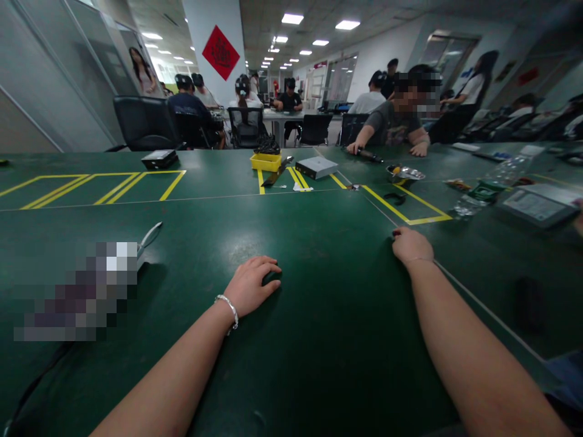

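My left hand [251, 283] rests palm down on the green table [319, 291], fingers loosely curled and slightly apart, holding nothing; a beaded bracelet sits on its wrist. My right hand [411, 244] lies further right on the same table with its fingers curled under into a loose fist, and nothing shows in it. Both forearms stretch forward from the bottom edge. The nearest items are a blurred-out object with a cable [91, 285] to the left of my left hand and a small black ring [394, 197] beyond my right hand.
Yellow tape outlines mark the table. Farther back lie a yellow tray [266, 161], a grey box [316, 167], a black device [159, 159], a metal dish [404, 174] and packets at right [537, 203]. A seated person [401, 121] works across the table; others sit behind.
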A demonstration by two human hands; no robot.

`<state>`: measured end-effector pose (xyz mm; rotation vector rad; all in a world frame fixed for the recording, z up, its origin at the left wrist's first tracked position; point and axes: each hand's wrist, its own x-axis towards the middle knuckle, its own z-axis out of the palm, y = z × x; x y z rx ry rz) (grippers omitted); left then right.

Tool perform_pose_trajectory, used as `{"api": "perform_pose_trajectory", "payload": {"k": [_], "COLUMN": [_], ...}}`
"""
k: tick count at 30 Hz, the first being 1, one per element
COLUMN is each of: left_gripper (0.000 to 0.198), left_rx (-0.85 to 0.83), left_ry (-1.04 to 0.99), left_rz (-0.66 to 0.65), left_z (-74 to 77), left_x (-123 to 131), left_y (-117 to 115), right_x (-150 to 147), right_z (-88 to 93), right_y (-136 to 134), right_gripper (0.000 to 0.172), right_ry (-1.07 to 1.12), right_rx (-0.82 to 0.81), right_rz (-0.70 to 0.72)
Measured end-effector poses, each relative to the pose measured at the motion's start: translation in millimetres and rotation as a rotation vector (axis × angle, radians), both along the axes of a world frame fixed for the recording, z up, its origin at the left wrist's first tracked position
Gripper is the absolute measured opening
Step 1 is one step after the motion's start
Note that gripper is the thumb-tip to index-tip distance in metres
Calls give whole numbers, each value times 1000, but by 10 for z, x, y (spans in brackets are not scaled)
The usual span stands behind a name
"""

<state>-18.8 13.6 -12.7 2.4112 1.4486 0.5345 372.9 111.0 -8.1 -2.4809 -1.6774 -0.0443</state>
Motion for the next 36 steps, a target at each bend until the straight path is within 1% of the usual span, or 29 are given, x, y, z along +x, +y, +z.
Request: {"api": "perform_pose_trajectory", "payload": {"k": [5, 6, 8, 10, 12, 14, 16, 19, 21, 23, 25, 28, 29, 30, 31, 32, 34, 35, 36], "left_gripper": [23, 23, 23, 23, 23, 25, 28, 31, 29, 26, 21, 13, 11, 9, 9, 9, 9, 9, 9], "left_rx": [8, 11, 15, 18, 21, 22, 27, 42, 54, 63, 69, 69, 66, 62, 57, 53, 48, 47, 47], "left_ry": [-3, -5, -11, -16, -23, -28, -31, -31, -30, -33, -43, -64, -72, -78, -84, -89, -96, -97, -98], "left_rz": [7, 6, 5, 6, 8, 15, 30, 50, 52, 49, 42, 39, 42, 44, 44, 46, 48, 49, 51], "left_z": [-9, -14, -21, -24, -21, -15, -12, -17, -28, -42, -58, -72, -72, -70, -66, -60, -49, -45, -42], "left_x": [-2, -4, -6, -6, -4, 0, 6, 19, 27, 30, 28, 19, 16, 14, 12, 11, 12, 13, 14], "left_y": [3, 5, 11, 16, 19, 18, 13, 9, 13, 23, 35, 48, 49, 48, 46, 42, 35, 32, 29], "right_x": [-78, -103, -178, -316, -553, -895, -1301, -1856, -2095, -2211, -2227, -2106, -2022, -1912, -1772, -1605, -1206, -992, -782], "right_z": [14, 24, 51, 85, 116, 132, 120, 49, -16, -66, -78, -6, 35, 79, 122, 160, 213, 225, 225], "right_y": [-22, -23, -15, -12, -47, -148, -311, -583, -711, -771, -776, -711, -670, -617, -554, -480, -321, -246, -179], "right_gripper": [35, 35, 33, 31, 29, 26, 23, 19, 16, 16, 15, 18, 22, 26, 28, 29, 32, 37, 42], "right_ry": [19, 17, 4, -7, 7, 43, 87, 124, 122, 138, 188, 258, 257, 235, 193, 133, -6, -63, -98], "right_rx": [28, 43, 88, 137, 168, 183, 180, 158, 169, 196, 205, 151, 134, 131, 141, 162, 201, 204, 188], "right_rz": [-53, -48, 14, 142, 334, 568, 799, 1052, 1166, 1225, 1261, 1324, 1303, 1230, 1100, 924, 510, 320, 161]}}
